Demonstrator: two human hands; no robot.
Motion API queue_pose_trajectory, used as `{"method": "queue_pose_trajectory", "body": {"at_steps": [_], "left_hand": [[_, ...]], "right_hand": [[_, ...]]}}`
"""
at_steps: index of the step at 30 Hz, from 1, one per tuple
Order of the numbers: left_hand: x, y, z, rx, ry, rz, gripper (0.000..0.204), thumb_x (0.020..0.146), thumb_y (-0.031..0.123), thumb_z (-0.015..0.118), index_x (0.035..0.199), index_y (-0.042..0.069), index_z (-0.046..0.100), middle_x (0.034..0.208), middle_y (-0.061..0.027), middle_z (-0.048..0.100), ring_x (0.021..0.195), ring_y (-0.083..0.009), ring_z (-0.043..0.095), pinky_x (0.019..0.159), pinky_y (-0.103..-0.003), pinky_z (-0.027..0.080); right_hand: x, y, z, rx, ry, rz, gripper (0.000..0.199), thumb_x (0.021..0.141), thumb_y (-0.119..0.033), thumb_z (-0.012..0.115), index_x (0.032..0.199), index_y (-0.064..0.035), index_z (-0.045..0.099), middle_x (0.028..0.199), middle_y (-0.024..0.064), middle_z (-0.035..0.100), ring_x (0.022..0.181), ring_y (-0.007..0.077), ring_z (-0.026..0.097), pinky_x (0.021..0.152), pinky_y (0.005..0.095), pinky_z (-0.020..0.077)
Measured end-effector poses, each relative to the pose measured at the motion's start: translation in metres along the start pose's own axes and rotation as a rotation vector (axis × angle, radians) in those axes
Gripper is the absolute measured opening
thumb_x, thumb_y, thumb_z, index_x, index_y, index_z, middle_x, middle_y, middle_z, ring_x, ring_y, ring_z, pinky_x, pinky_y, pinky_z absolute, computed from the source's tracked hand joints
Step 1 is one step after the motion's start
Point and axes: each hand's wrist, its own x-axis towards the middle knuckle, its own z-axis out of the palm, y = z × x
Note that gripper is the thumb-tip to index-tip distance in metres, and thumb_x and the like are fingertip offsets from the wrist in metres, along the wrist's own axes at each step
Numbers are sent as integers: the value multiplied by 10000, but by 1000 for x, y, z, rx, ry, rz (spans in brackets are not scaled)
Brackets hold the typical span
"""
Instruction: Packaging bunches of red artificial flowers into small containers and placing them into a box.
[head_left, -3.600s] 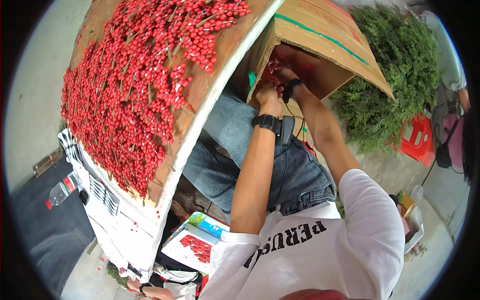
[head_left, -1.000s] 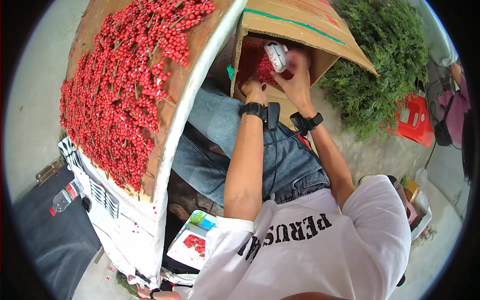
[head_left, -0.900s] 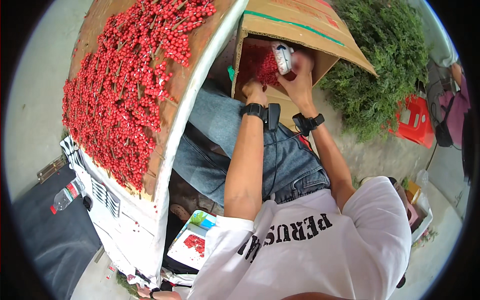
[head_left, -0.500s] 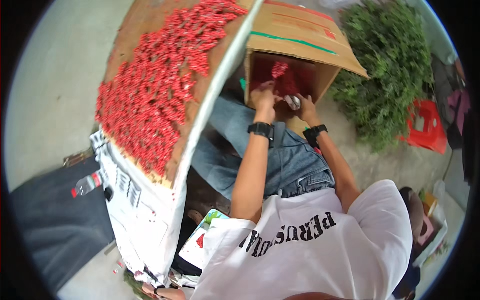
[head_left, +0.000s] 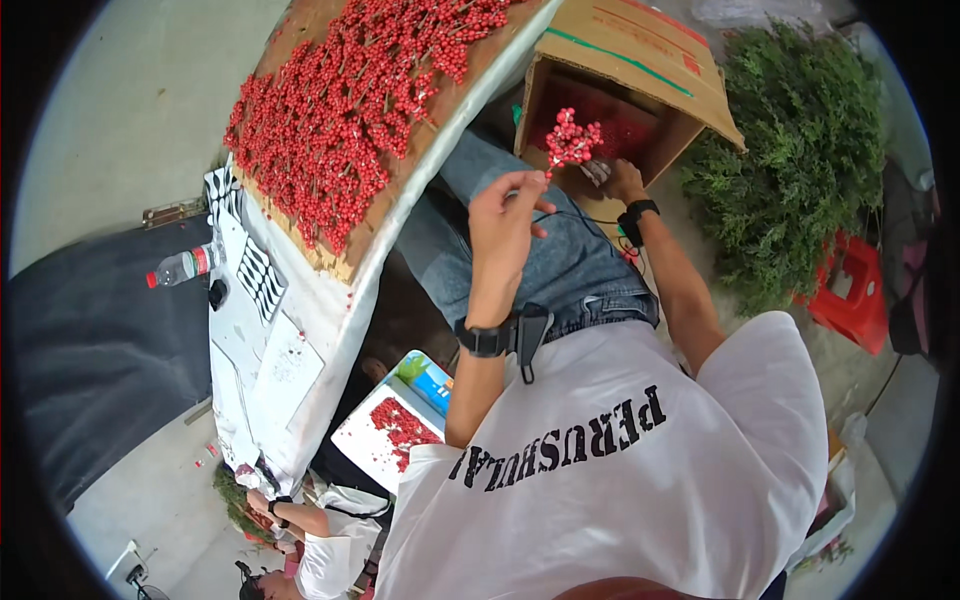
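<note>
The left hand, upper centre, pinches a red berry sprig by its stem — held up before the open cardboard box. The right hand rests curled at the box's mouth; whether it grips anything I cannot tell. Loose berry sprigs cover the board at upper left.

Red berry sprig; brown cardboard box; green foliage; possibly black-white striped paper.

Outdoor daylight, pale concrete floor all round. A cardboard-topped worktop with a white cloth over its near edge runs diagonally; dark sheet lies left of it, a plastic bottle on that sheet by the worktop's edge. Green foliage pile and red plastic stool sit at right.
</note>
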Motion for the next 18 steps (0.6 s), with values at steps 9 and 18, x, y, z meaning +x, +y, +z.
{"method": "queue_pose_trajectory", "body": {"at_steps": [9,18], "left_hand": [[-42,77,-1,77,-48,158,248,1017,242,682,1090,6,699,911,-36,693,796,-97,683,512,-222,490],[-48,103,-5,72,37,203,214,1006,193,698,1059,-15,703,1034,-59,682,773,-96,665,508,-213,476]], "right_hand": [[-5,-10,-19,9,-75,65,742,620,-254,863,1324,-393,676,1298,134,683,1297,360,596,1082,439,505],[-2,-15,-25,17,-137,37,703,641,-252,860,1312,-371,688,1222,84,729,1226,344,640,1046,433,534]]}}
